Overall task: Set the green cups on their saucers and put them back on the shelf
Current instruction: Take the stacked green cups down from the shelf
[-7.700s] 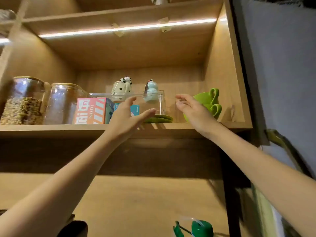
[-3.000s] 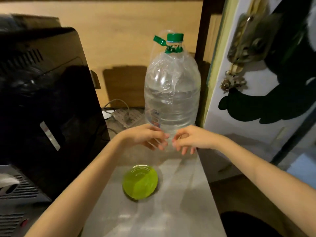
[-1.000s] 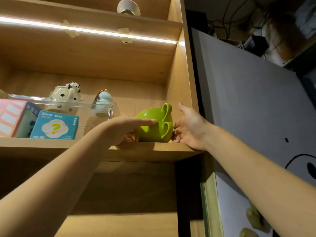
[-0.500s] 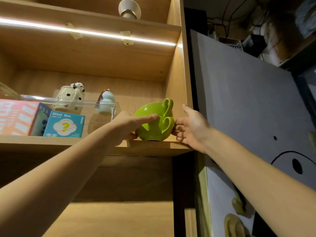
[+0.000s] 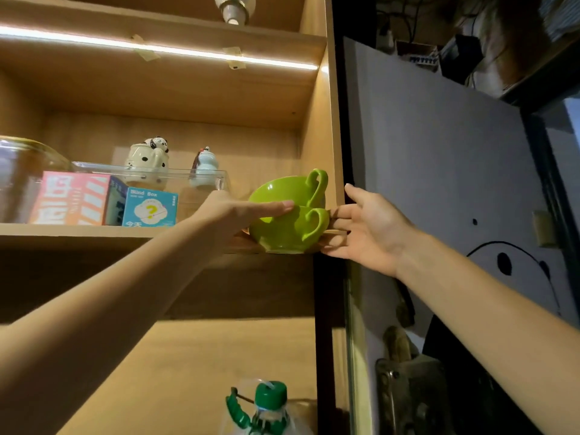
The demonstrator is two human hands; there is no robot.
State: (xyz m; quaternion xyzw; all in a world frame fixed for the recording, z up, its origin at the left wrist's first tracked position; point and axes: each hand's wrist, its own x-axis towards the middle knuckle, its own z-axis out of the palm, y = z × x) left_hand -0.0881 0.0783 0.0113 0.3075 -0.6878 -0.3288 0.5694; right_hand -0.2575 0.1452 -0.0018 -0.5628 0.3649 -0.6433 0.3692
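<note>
Two green cups (image 5: 287,215) sit stacked, one nested in the other, at the right front edge of the shelf (image 5: 94,230), handles pointing right. I see the left hand (image 5: 238,215) laid flat against the left side of the stack, fingers straight and together, spread open rather than gripping. The right hand (image 5: 367,229) is open too, fingertips touching the lower handle and the shelf edge. I see no saucers here. Left of the cups: a blue box (image 5: 150,207), a pink box (image 5: 73,199), two figurines (image 5: 150,158) behind a clear tray.
</note>
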